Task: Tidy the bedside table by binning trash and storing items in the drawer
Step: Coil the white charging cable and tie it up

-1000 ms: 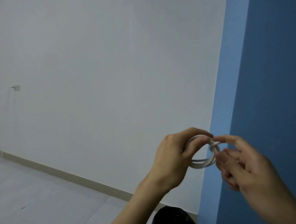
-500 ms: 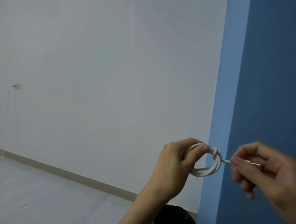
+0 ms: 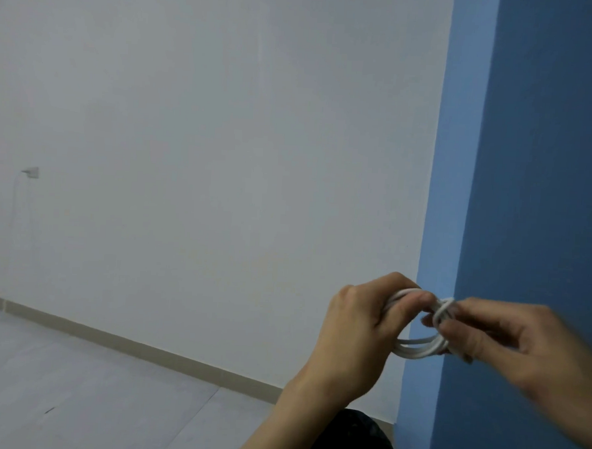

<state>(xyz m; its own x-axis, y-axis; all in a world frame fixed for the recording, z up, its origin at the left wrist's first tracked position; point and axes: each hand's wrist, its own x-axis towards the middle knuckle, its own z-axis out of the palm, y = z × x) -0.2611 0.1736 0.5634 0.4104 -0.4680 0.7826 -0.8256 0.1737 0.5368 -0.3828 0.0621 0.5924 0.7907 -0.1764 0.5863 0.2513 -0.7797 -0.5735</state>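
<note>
A white cable wound into a small coil is held up in the air in front of the wall corner. My left hand grips the coil's left side, thumb over the top strands. My right hand pinches the knotted wrap on the coil's upper right side. The bedside table and its drawer are out of view.
A black bin with a dark liner stands on the floor below my left forearm, against the blue wall. A white wall with a small socket and a pale tiled floor fill the left.
My right hand had pulled the cable's end out to the right, tightening the wrap. It has now come back against the coil and pinches the knot. The left hand stayed put.
</note>
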